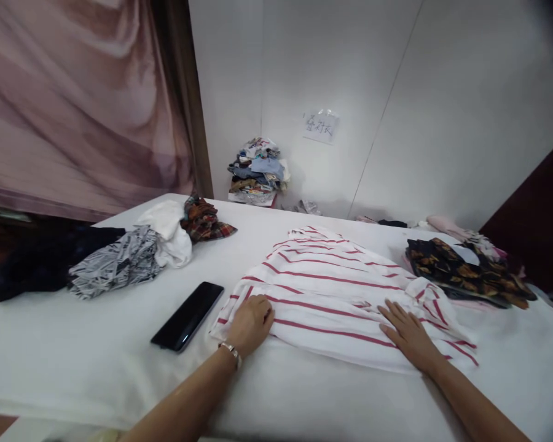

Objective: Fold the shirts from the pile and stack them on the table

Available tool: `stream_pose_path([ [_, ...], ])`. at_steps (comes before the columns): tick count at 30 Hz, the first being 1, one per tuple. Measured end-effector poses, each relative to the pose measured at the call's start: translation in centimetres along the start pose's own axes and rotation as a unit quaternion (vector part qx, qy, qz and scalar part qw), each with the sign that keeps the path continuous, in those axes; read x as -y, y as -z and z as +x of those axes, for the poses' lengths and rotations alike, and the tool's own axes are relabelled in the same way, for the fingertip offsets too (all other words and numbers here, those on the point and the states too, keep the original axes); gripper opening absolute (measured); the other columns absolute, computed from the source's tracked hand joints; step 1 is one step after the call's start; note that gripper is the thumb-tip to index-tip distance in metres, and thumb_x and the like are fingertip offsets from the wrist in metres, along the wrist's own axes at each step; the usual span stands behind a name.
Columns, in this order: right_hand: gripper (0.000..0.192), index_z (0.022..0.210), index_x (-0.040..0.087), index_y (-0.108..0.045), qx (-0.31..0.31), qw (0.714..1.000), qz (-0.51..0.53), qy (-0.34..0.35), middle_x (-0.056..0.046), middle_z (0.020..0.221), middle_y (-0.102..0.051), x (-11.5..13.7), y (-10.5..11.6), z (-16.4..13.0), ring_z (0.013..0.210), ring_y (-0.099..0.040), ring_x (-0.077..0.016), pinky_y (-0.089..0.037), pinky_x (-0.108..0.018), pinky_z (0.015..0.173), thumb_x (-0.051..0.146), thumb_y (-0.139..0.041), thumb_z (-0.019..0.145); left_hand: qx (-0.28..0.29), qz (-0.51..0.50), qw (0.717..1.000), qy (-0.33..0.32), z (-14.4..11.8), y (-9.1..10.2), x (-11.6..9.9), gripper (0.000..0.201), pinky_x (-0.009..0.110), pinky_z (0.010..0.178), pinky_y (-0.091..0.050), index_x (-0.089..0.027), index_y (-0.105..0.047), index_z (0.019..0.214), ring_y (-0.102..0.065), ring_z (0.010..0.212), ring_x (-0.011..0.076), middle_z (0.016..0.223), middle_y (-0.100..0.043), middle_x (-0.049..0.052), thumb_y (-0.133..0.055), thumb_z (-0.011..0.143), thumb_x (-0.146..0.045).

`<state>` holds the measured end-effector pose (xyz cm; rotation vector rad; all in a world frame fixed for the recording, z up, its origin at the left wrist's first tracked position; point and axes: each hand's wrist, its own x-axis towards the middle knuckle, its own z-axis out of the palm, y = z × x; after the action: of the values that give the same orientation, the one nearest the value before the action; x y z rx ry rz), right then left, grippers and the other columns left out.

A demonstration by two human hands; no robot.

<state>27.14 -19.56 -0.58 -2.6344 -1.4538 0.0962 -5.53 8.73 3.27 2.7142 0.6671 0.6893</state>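
Note:
A white shirt with red stripes (322, 279) lies spread sideways on the white table, its collar end to the left and some folds in it. My left hand (252, 322), with a metal bracelet at the wrist, is closed with curled fingers on the shirt's near left part. The fingertips are partly hidden. Flat on the near right part rests my right hand (410, 336), fingers stretched out and slightly apart, touching the cloth beside a bunched sleeve (435, 301).
Left of the shirt lies a black phone (187, 316). Farther left are crumpled clothes: a plaid piece (205, 218), a white one (168, 230), a patterned one (117, 261) and a black one (41, 258). Folded dark clothes (461, 267) lie right; a clothes stack (258, 169) stands behind the table.

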Motion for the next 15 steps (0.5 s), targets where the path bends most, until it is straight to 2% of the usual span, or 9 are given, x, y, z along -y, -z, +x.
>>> stream_pose_path([
  [9, 0.057, 0.140, 0.032, -0.040, -0.007, 1.000, 0.009, 0.001, -0.002, 0.153, -0.026, -0.9, 0.0, 0.2, 0.141, -0.020, -0.0254, -0.022, -0.054, 0.111, 0.059, -0.033, 0.090, 0.019, 0.067, 0.993, 0.095, 0.1, 0.6, 0.8, 0.015, 0.032, 0.074, -0.044, -0.018, -0.059, 0.075, -0.057, 0.080, 0.0187, 0.086, -0.063, 0.006, -0.047, 0.084, -0.017],
  [11, 0.057, 0.140, 0.030, -0.042, -0.015, 1.000, 0.008, -0.004, -0.004, 0.151, -0.030, -0.2, 0.4, 0.1, 0.141, -0.023, -0.0269, -0.024, -0.056, 0.110, 0.057, -0.034, 0.090, 0.020, 0.077, 0.991, 0.105, 0.1, 0.6, 0.9, 0.014, 0.033, 0.075, -0.044, -0.018, -0.060, 0.077, -0.058, 0.082, 0.0195, 0.088, -0.063, 0.006, -0.048, 0.084, -0.017],
  [13, 0.055, 0.139, 0.027, -0.043, -0.049, 0.999, 0.002, 0.003, -0.007, 0.150, -0.033, 1.1, 1.0, 0.0, 0.140, -0.023, -0.0284, -0.022, -0.058, 0.110, 0.052, -0.035, 0.091, 0.022, 0.080, 0.991, 0.108, 0.0, 0.5, 1.0, 0.013, 0.033, 0.077, -0.045, -0.018, -0.061, 0.079, -0.059, 0.085, 0.0204, 0.089, -0.064, 0.006, -0.049, 0.084, -0.019],
  [15, 0.052, 0.139, 0.027, -0.044, -0.083, 0.996, 0.003, 0.041, -0.007, 0.148, -0.037, 2.9, 1.6, -0.2, 0.140, -0.026, -0.0278, -0.021, -0.058, 0.110, 0.047, -0.035, 0.092, 0.018, 0.074, 0.991, 0.113, 0.0, 0.4, 1.2, 0.014, 0.034, 0.080, -0.046, -0.018, -0.063, 0.087, -0.060, 0.091, 0.0213, 0.095, -0.064, 0.007, -0.049, 0.084, -0.020],
])
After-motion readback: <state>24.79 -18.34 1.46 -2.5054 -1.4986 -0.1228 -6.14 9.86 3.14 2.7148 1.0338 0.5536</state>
